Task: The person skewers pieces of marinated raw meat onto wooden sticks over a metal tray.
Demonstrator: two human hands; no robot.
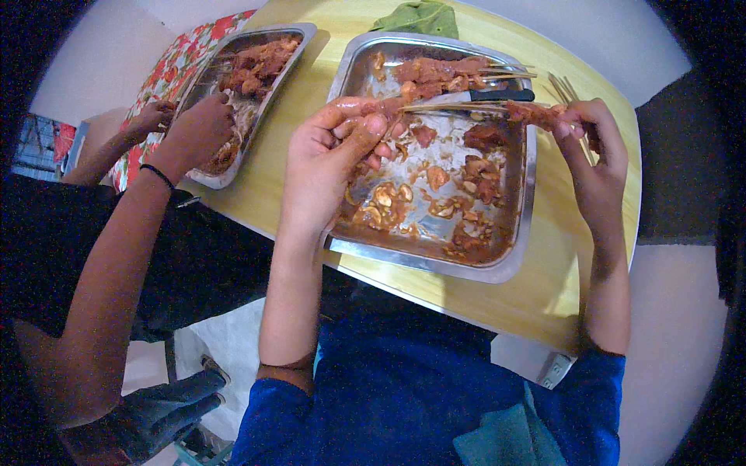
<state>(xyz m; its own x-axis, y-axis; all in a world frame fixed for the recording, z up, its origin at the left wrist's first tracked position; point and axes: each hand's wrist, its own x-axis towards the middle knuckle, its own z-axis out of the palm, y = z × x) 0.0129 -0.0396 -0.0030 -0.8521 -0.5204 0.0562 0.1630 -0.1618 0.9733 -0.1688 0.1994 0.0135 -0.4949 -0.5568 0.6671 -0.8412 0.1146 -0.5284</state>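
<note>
Above a metal tray (431,268) of marinated meat pieces (481,177) and garlic cloves (384,201), my left hand (349,140) pinches raw meat at the left ends of thin wooden skewers (454,106). Over the tray's right rim, my right hand (594,134) grips meat (533,113) at the other end of the skewers. How many skewers are held, I cannot tell. Behind them, a black-handled knife (502,95) lies beside loaded meat skewers (440,70) at the tray's far side.
At left, a co-worker's two hands (198,131) work at a second metal tray (306,35) of skewered meat. A green leaf or cloth (417,18) lies behind my tray. Bare skewers (562,87) rest on the yellow table (553,279) by my right hand. A floral cloth (166,76) is at far left.
</note>
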